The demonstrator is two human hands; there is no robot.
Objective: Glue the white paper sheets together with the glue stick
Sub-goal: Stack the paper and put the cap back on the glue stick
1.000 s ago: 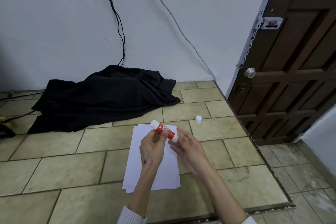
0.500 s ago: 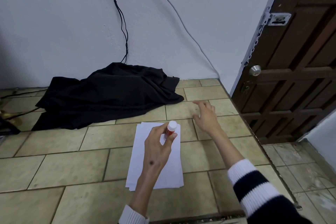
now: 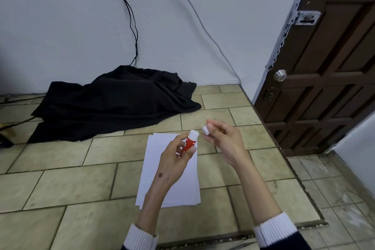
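Note:
A small stack of white paper sheets lies on the tiled floor in front of me. Above its far end my left hand grips a red glue stick, white tip pointing up and away. Just to the right, my right hand pinches the small white cap between thumb and fingers. The cap hangs a short gap away from the stick's tip and does not touch it.
A crumpled black cloth lies against the white wall behind the paper. Black cables hang down the wall. A brown wooden door with a metal knob stands at the right, beyond a step edge.
My right hand reached out to the cap on the floor at the right, picked it up and brought it back beside the glue stick's tip. The left hand stayed over the paper with the stick.

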